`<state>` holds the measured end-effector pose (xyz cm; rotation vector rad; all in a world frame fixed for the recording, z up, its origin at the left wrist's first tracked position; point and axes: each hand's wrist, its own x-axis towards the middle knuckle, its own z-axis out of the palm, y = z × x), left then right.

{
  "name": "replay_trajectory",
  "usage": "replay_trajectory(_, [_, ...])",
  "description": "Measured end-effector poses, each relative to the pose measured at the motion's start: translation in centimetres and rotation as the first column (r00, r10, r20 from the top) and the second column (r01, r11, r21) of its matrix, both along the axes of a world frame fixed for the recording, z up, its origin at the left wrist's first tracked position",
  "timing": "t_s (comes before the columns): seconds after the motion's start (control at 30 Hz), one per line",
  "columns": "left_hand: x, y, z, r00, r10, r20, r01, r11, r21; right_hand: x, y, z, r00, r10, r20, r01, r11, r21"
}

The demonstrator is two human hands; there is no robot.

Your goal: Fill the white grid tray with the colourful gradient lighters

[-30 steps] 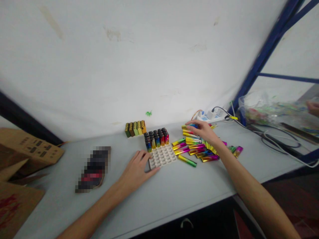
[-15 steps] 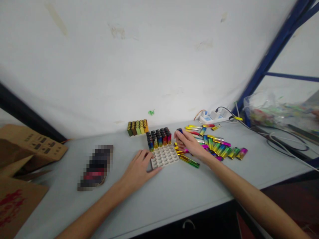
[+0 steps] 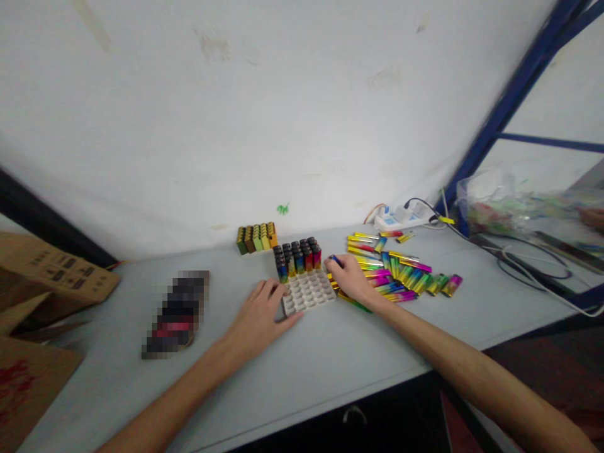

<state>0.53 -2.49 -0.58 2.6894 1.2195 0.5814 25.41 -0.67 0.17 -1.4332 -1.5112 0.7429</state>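
Note:
A white slotted tray (image 3: 309, 294) lies on the table, its back rows filled with upright lighters (image 3: 298, 259) that have black tops and shiny coloured bodies. My left hand (image 3: 259, 313) rests at the tray's near left corner, fingers spread, fingertips on the left rim and thumb along the front edge. My right hand (image 3: 348, 275) is closed on a dark blue-topped lighter (image 3: 336, 260), just right of the tray; most of its body is hidden in the fingers. Right of this hand lies a loose pile of shiny multicoloured lighters (image 3: 413, 277), partly covered by the wrist.
Behind the tray stands a block of yellow, green and brown lighters (image 3: 257, 238). A blurred-out dark item (image 3: 175, 314) lies to the left, near cardboard boxes (image 3: 56, 270). A power strip (image 3: 403, 217) with cables sits at the back right, by a blue metal frame (image 3: 503, 107).
My right hand has turned over and lowered a little beside the tray, still holding the lighter. My left hand keeps its place at the tray corner. The whole view has shifted slightly.

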Motion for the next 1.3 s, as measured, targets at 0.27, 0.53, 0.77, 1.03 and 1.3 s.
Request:
replay_trajectory(0.27, [-0.1, 0.2, -0.1, 1.000, -0.009, -0.013, 0.009, 1.000, 0.011, -0.1, 0.1, -0.2, 1.000, -0.004, 0.021, 0.004, 1.000, -0.021])
replay_trajectory(0.53, [-0.2, 0.1, -0.4, 1.000, 0.001, -0.008, -0.001, 1.000, 0.016, 0.1, 0.0, -0.2, 0.998, -0.012, 0.064, 0.006, 0.997, 0.081])
replay_trajectory(0.77, [-0.1, 0.0, -0.4, 1.000, 0.006, -0.020, -0.006, 1.000, 0.021, 0.3, -0.6, 1.1, 0.940, 0.064, 0.336, -0.168, 0.942, 0.291])
replay_trajectory(1.03, [0.1, -0.3, -0.1, 0.999, 0.014, -0.033, -0.014, 1.000, -0.006, -0.5, 0.2, 2.6, 0.831, 0.164, 0.532, -0.314, 0.927, 0.205])
replay_trajectory(1.3, [0.2, -0.4, -0.3, 0.999, 0.023, -0.035, -0.023, 1.000, 0.002, -3.6, 1.6, 1.4, 0.656, 0.215, 0.723, -0.391, 0.917, 0.082])
